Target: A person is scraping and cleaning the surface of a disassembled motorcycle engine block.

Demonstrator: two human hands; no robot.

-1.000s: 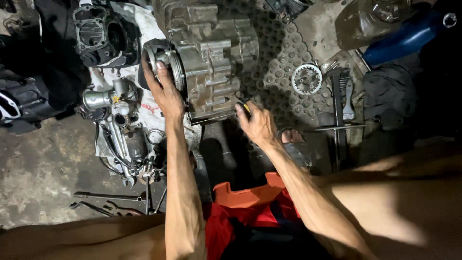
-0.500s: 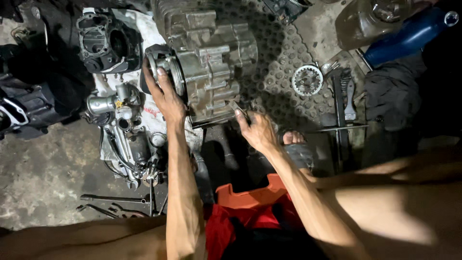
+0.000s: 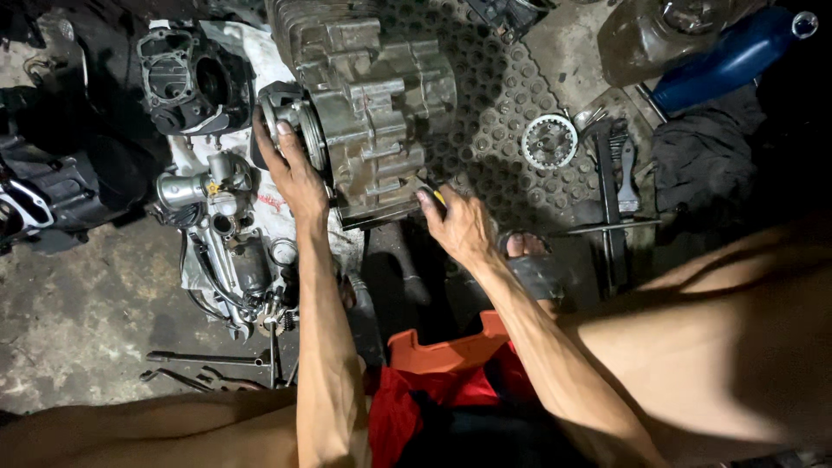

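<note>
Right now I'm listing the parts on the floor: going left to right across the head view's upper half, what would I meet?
Black cylinder block → left hand → engine case → sprocket → blue tube.

We see a dim scene under hard light from above: bright glare on the thigh at right, deep shadows along the edges, and reasonably sharp focus at centre.

- Stained, grimy concrete floor point(image 3: 78, 303), dimly lit, darkest along the far and right edges.
- Black perforated rubber mat point(image 3: 503, 104) spread over the floor's far middle.
- White printed cloth point(image 3: 269, 208) lies left of the mat.
</note>
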